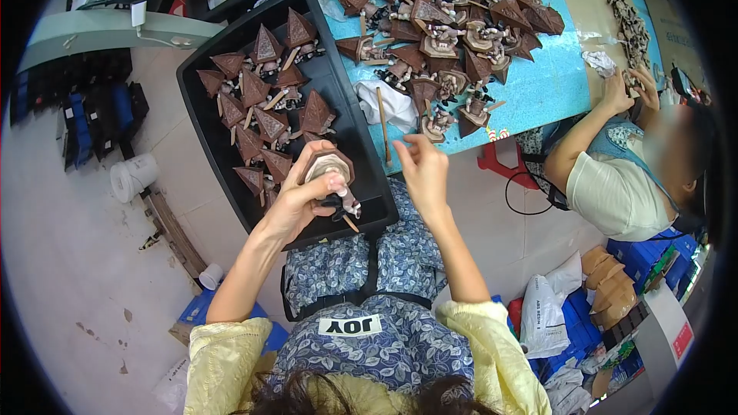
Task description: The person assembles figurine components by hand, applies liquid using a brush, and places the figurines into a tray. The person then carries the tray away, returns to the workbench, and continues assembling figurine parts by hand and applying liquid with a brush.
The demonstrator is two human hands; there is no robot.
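My left hand (296,198) is closed around a small figurine piece (329,171) with a brown, beige-centred base and a wooden stick poking out below. It is over the near right part of a black tray (361,177) that holds several brown pyramid-roofed pieces (265,46). To the right, my right hand (423,173) is raised beside the tray's rim with its fingers apart and nothing between them. A thin wooden stick (383,127) lies by a white cloth (392,105) just beyond it. Many similar brown pieces (438,38) are piled on the blue table surface (542,81).
A co-worker (623,177) sits at the table's right side, handling a small piece. A red stool (503,165) stands under the table edge. White sacks (547,307) and blue crates lie at the lower right. A white bucket (134,177) is on the left floor.
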